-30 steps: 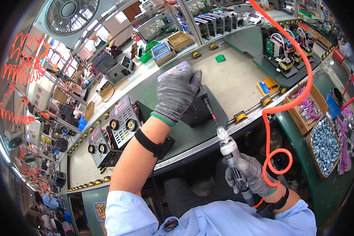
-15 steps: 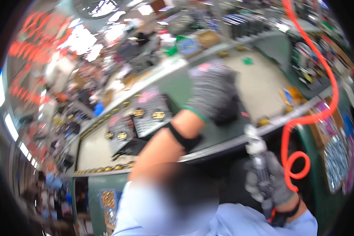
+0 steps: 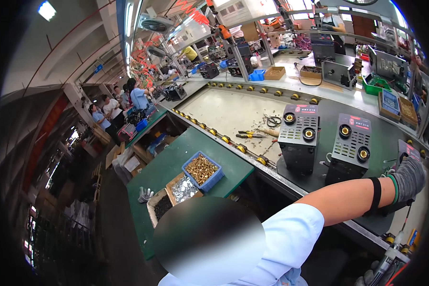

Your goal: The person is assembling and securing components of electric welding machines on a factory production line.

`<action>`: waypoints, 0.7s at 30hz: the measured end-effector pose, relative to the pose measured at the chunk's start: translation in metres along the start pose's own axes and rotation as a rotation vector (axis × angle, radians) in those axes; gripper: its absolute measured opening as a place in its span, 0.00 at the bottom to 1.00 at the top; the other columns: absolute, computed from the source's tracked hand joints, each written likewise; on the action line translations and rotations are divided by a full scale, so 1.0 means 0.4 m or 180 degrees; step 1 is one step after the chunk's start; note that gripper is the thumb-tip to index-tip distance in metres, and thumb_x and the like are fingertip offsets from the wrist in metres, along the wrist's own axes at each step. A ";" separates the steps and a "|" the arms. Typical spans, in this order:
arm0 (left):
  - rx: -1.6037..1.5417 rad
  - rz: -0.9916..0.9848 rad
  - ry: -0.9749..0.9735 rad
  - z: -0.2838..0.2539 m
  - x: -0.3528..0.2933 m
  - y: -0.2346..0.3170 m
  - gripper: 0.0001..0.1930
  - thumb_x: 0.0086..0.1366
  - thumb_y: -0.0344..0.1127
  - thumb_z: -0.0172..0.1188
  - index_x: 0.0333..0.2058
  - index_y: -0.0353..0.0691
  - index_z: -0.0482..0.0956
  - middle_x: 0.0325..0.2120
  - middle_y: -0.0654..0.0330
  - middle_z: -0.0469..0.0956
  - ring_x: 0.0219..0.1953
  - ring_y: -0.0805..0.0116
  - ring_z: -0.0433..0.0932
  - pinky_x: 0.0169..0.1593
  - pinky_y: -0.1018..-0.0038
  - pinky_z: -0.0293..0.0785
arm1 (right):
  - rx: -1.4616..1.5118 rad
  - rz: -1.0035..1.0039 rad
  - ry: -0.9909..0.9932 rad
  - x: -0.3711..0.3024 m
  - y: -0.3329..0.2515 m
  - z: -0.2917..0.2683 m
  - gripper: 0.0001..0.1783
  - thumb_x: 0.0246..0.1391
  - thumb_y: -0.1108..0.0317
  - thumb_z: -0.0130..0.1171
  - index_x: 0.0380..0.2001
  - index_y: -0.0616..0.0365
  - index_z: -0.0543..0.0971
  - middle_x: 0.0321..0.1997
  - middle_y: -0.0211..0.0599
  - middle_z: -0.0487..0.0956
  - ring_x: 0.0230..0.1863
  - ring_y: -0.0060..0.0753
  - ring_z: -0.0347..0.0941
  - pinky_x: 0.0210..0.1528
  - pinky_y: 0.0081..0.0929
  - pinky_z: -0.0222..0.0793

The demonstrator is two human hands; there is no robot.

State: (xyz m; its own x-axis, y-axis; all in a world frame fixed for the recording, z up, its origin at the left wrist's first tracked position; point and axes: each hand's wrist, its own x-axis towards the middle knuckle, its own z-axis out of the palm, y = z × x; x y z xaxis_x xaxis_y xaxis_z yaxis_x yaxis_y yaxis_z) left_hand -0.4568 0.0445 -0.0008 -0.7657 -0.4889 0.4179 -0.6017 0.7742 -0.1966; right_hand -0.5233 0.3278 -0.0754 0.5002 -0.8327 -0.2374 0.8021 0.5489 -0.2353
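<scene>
**Black machine under a gloved hand at the right edge**

The black machine point(image 3: 399, 202) sits at the far right of the frame on the dark green conveyor bench point(image 3: 319, 178), mostly hidden by the left hand point(image 3: 409, 177) laid on top of it. That hand wears a grey knit glove with a green cuff and a black band at the wrist; it rests palm-down on the unit, apparently steadying it, though whether the fingers curl round an edge cannot be told from here. The bare forearm reaches across from a pale blue sleeve point(image 3: 291, 238) in the lower middle.

In the lower right corner, the right hand point(image 3: 367, 278), also grey-gloved, is wrapped round the handle of a powered screwdriver point(image 3: 391, 255), which is tilted with its tip up toward the machine, near but not touching. Only part of this hand shows at the frame's edge.

Left of the held unit, two more black welding units point(image 3: 298, 140) stand upright side by side, brass sockets facing the camera. Pliers and hand tools point(image 3: 252, 134) lie on the pale belt behind them. On the green side table in the centre-left, a blue bin of brass screws point(image 3: 202, 170) and boxes of small metal parts point(image 3: 176, 193) stand within reach.
</scene>
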 end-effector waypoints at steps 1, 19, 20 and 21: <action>-0.0020 0.0025 0.0151 -0.005 -0.004 0.002 0.12 0.59 0.35 0.63 0.38 0.39 0.90 0.31 0.54 0.86 0.36 0.57 0.85 0.31 0.56 0.74 | 0.0023 0.0000 -0.0017 0.000 0.003 0.005 0.45 0.63 0.25 0.45 0.56 0.60 0.75 0.32 0.40 0.79 0.28 0.41 0.73 0.19 0.35 0.71; -0.2507 -0.1094 0.0293 -0.106 -0.570 0.045 0.16 0.75 0.45 0.52 0.38 0.39 0.81 0.30 0.45 0.82 0.38 0.44 0.82 0.44 0.54 0.78 | -0.0374 -0.0711 0.0279 -0.056 0.117 0.020 0.43 0.66 0.29 0.46 0.56 0.65 0.73 0.31 0.46 0.82 0.27 0.47 0.78 0.18 0.37 0.75; -0.2713 -0.1161 0.0324 -0.086 -0.630 0.026 0.17 0.73 0.46 0.56 0.33 0.38 0.83 0.27 0.49 0.80 0.25 0.54 0.79 0.29 0.60 0.74 | -0.0633 -0.0652 0.0469 -0.046 0.138 0.018 0.43 0.67 0.30 0.46 0.56 0.65 0.73 0.31 0.44 0.81 0.26 0.46 0.78 0.18 0.36 0.75; -0.3598 -0.2252 -0.0506 -0.065 -0.666 -0.015 0.16 0.73 0.46 0.57 0.33 0.39 0.82 0.26 0.54 0.79 0.23 0.60 0.77 0.25 0.63 0.70 | -0.0791 -0.0588 0.0502 -0.036 0.159 0.017 0.42 0.67 0.30 0.45 0.55 0.65 0.73 0.30 0.43 0.81 0.26 0.44 0.77 0.18 0.34 0.75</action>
State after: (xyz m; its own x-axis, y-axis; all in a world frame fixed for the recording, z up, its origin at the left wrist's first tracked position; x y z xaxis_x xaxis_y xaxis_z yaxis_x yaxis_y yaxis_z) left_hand -0.2433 0.1804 -0.0880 -0.4349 -0.9005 0.0026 -0.4189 0.2049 0.8846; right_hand -0.4772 0.3740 -0.0806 0.2818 -0.9088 -0.3077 0.7607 0.4070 -0.5056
